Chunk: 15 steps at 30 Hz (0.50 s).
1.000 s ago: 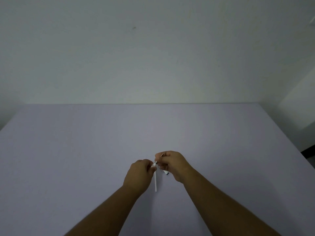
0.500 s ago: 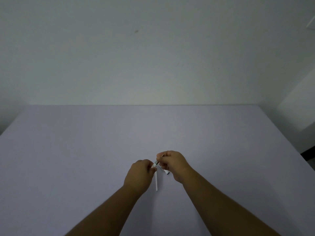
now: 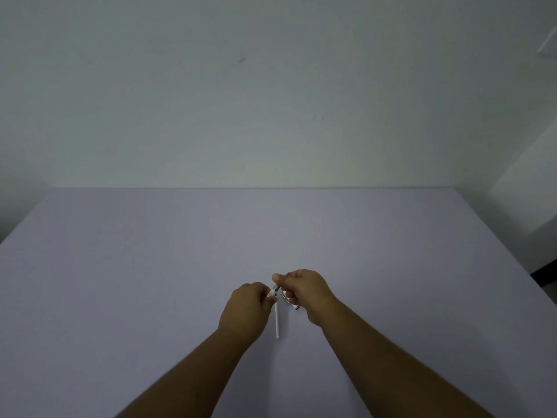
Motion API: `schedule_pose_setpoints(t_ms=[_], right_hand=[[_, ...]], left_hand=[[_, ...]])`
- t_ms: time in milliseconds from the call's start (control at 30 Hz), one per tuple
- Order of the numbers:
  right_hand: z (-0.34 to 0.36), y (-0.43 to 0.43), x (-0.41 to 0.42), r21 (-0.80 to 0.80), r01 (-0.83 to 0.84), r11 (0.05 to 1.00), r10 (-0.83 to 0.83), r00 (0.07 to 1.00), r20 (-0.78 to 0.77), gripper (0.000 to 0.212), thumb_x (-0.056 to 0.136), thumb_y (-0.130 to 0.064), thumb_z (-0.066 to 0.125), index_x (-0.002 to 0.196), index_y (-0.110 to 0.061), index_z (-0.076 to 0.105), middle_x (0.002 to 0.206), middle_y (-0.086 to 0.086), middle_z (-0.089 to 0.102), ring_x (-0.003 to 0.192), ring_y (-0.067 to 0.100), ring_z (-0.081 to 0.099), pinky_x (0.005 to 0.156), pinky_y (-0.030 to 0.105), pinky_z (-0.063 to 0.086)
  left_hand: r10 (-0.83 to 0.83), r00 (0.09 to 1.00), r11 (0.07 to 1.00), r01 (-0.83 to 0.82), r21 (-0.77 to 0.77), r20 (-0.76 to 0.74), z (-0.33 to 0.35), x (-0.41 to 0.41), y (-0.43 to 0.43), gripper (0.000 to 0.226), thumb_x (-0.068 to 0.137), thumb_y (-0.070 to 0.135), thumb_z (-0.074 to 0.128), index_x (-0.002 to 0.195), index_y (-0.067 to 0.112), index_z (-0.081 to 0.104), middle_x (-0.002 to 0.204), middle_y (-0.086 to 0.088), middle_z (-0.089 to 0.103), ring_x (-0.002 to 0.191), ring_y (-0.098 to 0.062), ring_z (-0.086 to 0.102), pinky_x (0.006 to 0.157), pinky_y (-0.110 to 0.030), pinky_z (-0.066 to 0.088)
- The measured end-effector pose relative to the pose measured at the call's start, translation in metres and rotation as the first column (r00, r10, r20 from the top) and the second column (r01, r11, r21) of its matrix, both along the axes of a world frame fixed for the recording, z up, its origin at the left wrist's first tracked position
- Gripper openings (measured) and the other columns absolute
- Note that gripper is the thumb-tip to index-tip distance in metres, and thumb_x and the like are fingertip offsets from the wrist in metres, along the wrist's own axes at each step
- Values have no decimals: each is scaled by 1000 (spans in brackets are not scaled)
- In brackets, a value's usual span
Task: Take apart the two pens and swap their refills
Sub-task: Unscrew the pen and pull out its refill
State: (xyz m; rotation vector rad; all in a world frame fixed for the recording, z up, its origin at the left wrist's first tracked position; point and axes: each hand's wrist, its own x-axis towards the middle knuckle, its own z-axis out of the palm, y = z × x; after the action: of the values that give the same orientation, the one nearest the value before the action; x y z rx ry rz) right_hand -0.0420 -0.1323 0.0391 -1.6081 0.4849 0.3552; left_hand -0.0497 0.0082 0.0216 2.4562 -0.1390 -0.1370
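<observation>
While both our hands worked low in the centre of the frame, our left hand [image 3: 245,309] sat curled with its fingers closed round the upper end of a slim white pen barrel [image 3: 276,322]. The barrel's long axis ran almost straight down the frame, its free end pointing toward the bottom edge above the pale lavender table [image 3: 120,267]. Just right of it, our right hand [image 3: 304,292] pinched thumb against forefinger on a small dark-and-silver tip piece [image 3: 275,288] at the barrel's top, so the joint lay between the two sets of fingertips, equally near both. Lower right of that pinch, a second short piece with a metallic glint [image 3: 291,303] jutted from under the right hand; probably the other pen, though too dim to tell. The barrel looked smooth, rigid plastic, the table matte.
</observation>
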Motion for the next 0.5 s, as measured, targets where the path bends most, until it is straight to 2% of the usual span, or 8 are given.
schedule_pose_setpoints(t_ms=[133,200,267,333,433,500], right_hand=[[0,0,1,72,16,997,-17,1000,13,7,83,-8,64,82,-14,69,72,5,64,59,12,52,59,21,47],[2,1,0,65,23,998,-24,1000,5,8,83,-18,67,81,-11,69,72,5,63,63,13,53,62,23,46],[2,1,-1,10,19,1000,-19,1000,1,20,80,-29,70,72,-12,66,62,0,58,57,11,50,57,21,44],[2,1,-1,-6,17,1000,-17,1000,10,13,81,-23,69,71,-14,67,62,-1,58,54,9,49,53,19,43],[4,1,0,64,32,997,-33,999,19,8,82,-9,64,81,-15,69,68,2,62,56,10,50,60,21,47],[6,1,-1,59,35,998,-35,999,8,5,81,-15,67,77,-14,69,67,1,62,57,11,51,60,21,47]], left_hand=[[11,1000,1000,-11,2,-7,-1,0,0,16,89,29,57,88,15,65,74,7,54,60,-6,48,54,-16,36],[13,1000,1000,-13,-7,-2,-1,0,0,16,88,29,57,87,16,65,72,9,53,59,-5,47,53,-13,35],[10,1000,1000,-9,-10,4,-1,0,0,15,88,29,58,87,16,65,71,10,52,59,-4,47,52,-13,34],[3,1000,1000,-3,-5,1,0,0,0,16,89,30,57,87,16,65,72,9,53,60,-6,48,53,-15,36],[3,1000,1000,-3,4,-7,1,1,0,16,89,30,57,86,17,65,74,6,56,63,-8,51,56,-18,39],[3,1000,1000,-3,-1,-3,1,1,1,16,89,30,57,87,16,65,74,6,55,63,-8,50,54,-17,37]])
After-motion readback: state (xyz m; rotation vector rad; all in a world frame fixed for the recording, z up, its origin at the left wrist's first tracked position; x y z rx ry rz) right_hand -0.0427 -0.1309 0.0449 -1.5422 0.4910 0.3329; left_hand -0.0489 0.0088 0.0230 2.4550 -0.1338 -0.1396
